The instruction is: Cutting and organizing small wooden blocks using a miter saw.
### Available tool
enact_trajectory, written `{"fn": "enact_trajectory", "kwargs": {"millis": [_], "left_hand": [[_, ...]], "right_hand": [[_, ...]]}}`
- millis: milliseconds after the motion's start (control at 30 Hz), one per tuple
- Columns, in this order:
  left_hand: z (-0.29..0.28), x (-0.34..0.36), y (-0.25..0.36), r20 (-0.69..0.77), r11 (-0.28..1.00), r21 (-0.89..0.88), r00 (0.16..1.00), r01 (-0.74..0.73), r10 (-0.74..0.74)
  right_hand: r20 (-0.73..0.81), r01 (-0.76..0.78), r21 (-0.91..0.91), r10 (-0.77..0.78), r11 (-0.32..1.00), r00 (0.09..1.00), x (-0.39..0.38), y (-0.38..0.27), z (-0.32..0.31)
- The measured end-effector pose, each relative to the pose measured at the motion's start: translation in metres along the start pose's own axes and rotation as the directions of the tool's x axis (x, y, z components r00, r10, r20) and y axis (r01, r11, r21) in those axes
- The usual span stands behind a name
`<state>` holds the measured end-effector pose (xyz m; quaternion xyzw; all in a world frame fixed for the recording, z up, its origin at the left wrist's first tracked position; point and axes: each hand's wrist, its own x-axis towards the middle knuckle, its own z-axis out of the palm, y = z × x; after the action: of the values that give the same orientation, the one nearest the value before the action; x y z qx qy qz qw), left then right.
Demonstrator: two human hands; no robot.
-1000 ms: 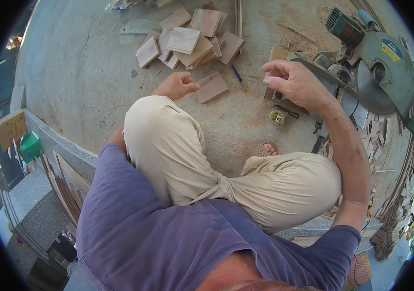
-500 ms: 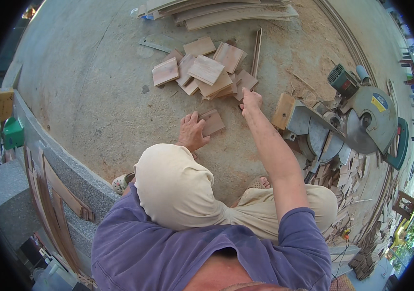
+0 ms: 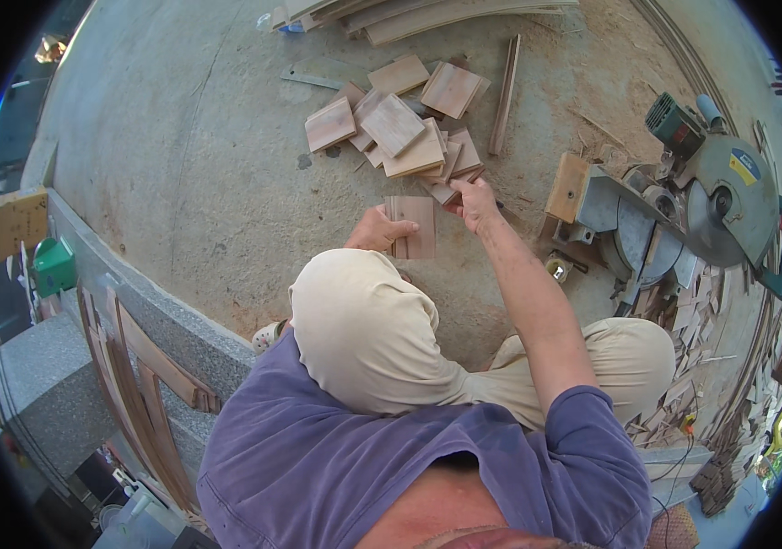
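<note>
My left hand [image 3: 375,230] is closed on a small rectangular wooden board [image 3: 420,229], its thumb lying across the face. Whether a second board lies beneath that one, I cannot tell. To the right, my right hand [image 3: 479,205] pinches the edge of another small board [image 3: 443,192] at the near right side of a loose heap. Several similar short boards make up this heap, among them a pale one [image 3: 393,126] on top and a reddish one [image 3: 329,124] at its left. The fingertips of my right hand are partly hidden by the hand itself.
A mitre saw [image 3: 716,210] with a wooden block [image 3: 566,188] on its fence stands at the right, offcuts [image 3: 684,339] scattered around it. A long narrow strip [image 3: 505,96] lies beyond the heap. Long planks [image 3: 464,23] are stacked at the far side. A low stone ledge [image 3: 171,302] runs along the left.
My left hand has gone from resting beside a board on the floor to gripping it. My right hand now pinches a board at the heap's near edge. The whole view has shifted slightly.
</note>
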<state>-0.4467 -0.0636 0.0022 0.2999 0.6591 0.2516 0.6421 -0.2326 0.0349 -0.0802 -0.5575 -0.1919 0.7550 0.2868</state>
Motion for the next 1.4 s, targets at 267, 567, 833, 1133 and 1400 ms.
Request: {"fn": "enact_trajectory", "kwargs": {"millis": [267,567,833,1133,1400], "left_hand": [[-0.070,0.081,0.087,-0.210,0.947,0.231,0.939,-0.223,0.272],[-0.070,0.131,0.066,-0.126,0.632,0.714,0.833,-0.301,0.539],[-0.051,0.103,0.072,-0.221,0.839,0.483,0.893,-0.249,0.392],[-0.007,0.084,0.058,-0.271,0.548,0.814,0.708,-0.193,0.652],[-0.034,0.079,0.048,-0.214,0.976,0.101,0.954,-0.192,0.210]], "right_hand": [[0.199,-0.019,0.343,-0.053,0.939,0.978,0.004,0.007,-0.001],[0.266,0.003,0.155,-0.045,0.988,0.963,-0.001,-0.018,0.032],[0.071,0.214,0.344,-0.253,0.914,0.965,0.017,-0.016,0.050],[0.225,-0.107,0.454,0.002,0.884,0.974,-0.007,0.017,0.017],[-0.132,0.120,0.323,-0.081,0.939,0.988,-0.022,0.027,0.038]]}}
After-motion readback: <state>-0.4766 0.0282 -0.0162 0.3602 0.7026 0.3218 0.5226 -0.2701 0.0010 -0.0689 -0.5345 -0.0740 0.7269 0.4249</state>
